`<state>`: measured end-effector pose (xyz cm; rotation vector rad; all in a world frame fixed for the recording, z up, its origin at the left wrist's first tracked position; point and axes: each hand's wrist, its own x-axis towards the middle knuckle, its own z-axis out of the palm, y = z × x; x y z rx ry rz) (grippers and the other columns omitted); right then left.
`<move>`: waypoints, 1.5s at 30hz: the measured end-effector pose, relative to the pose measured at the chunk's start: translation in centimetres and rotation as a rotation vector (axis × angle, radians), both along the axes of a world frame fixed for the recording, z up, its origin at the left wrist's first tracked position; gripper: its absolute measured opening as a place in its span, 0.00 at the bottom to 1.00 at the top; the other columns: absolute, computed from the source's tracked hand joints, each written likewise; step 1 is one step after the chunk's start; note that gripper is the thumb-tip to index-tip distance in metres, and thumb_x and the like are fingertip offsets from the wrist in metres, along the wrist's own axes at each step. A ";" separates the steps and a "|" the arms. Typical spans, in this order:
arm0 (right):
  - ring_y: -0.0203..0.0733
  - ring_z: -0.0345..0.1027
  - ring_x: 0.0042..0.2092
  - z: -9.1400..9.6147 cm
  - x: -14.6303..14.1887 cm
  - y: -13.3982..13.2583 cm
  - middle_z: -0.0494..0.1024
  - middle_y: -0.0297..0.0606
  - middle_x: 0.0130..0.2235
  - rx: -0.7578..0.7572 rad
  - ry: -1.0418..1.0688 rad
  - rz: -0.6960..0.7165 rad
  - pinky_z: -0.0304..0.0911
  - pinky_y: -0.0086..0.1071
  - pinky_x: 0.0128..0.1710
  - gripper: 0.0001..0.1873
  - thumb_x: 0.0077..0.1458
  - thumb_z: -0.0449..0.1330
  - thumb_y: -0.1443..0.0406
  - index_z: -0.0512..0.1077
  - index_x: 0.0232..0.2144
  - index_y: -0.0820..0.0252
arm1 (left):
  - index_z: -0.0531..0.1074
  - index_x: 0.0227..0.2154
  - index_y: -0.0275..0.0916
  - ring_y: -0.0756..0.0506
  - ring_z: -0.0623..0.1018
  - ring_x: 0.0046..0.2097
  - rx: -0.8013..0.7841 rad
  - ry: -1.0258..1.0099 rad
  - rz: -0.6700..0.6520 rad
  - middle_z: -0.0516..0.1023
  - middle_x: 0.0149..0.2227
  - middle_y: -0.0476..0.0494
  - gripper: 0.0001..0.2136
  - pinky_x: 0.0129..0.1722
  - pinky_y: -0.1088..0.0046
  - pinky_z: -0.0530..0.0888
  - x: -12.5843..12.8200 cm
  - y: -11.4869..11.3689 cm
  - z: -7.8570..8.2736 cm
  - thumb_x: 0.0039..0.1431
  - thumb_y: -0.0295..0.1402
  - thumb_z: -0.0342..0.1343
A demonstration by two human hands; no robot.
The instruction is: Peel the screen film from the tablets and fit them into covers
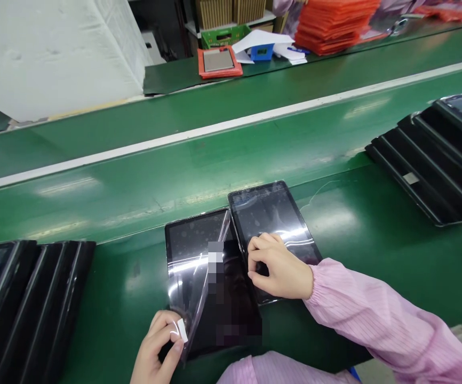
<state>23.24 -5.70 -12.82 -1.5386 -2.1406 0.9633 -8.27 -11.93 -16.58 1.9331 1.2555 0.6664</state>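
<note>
Left hand (162, 344) in a closed pinch on the corner of a clear plastic film (204, 292) partly lifted from a black rectangular tablet (237, 301) on the green worktop (129, 288), where jerky pulling could tear it; right hand (282, 268) half-curled over a neighbouring glossy tablet (277, 210), its hold unclear.

Tablet (235, 290), 6 o'clock: smooth, dark, glassy face
Film (193, 277): thin clear plastic, glossy, streaked with reflections
Tab (182, 330): white, matt, paper-like
Second tablet (277, 213), 4 o'clock: glossy, smudged
Tabletop (135, 285): smooth green, soft sheen
Sleeve (363, 301): pink cloth, matt, wrinkled
Black stack (435, 160), 3 o'clock: shiny, plastic-looking
Red stack (333, 24), 1 o'clock: matt, rough-edged; cloth or plastic, cannot tell
</note>
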 end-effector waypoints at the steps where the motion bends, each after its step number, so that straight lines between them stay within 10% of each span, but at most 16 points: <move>1: 0.40 0.62 0.39 0.0 0.0 0.0 0.71 0.34 0.33 -0.002 0.002 0.007 0.52 0.42 0.47 0.07 0.48 0.61 0.72 0.70 0.21 0.61 | 0.64 0.22 0.41 0.46 0.74 0.31 0.001 0.000 0.002 0.72 0.29 0.48 0.12 0.30 0.73 0.70 0.0 0.0 0.0 0.62 0.33 0.50; 27: 0.42 0.62 0.38 -0.6 -0.3 0.1 0.72 0.36 0.32 0.078 -0.009 -0.193 0.54 0.43 0.44 0.09 0.55 0.61 0.69 0.72 0.23 0.59 | 0.66 0.20 0.40 0.46 0.72 0.33 -0.104 -0.043 0.013 0.70 0.29 0.46 0.16 0.34 0.72 0.70 -0.2 -0.1 -0.2 0.64 0.38 0.51; 34: 0.43 0.64 0.39 -1.3 -0.6 0.3 0.74 0.35 0.33 0.152 -0.026 -0.209 0.54 0.42 0.45 0.01 0.55 0.63 0.67 0.73 0.30 0.59 | 0.69 0.51 0.42 0.42 0.74 0.38 -0.243 -0.006 0.558 0.72 0.41 0.42 0.25 0.40 0.62 0.74 2.1 1.9 0.2 0.58 0.53 0.52; 39: 0.46 0.65 0.41 -1.0 -1.0 -0.1 0.75 0.38 0.36 0.193 -0.105 -0.208 0.54 0.43 0.47 0.09 0.54 0.64 0.63 0.72 0.37 0.61 | 0.69 0.55 0.43 0.41 0.74 0.40 -0.233 0.173 0.526 0.70 0.43 0.43 0.29 0.44 0.58 0.73 4.5 3.6 1.6 0.55 0.54 0.55; 45: 0.48 0.67 0.43 -0.2 -1.9 -1.0 0.76 0.41 0.38 0.099 -0.152 -0.243 0.55 0.44 0.48 0.09 0.60 0.57 0.66 0.72 0.43 0.63 | 0.69 0.54 0.39 0.38 0.77 0.46 -0.328 -0.077 0.603 0.74 0.49 0.37 0.29 0.49 0.58 0.72 4.8 3.6 2.1 0.51 0.49 0.62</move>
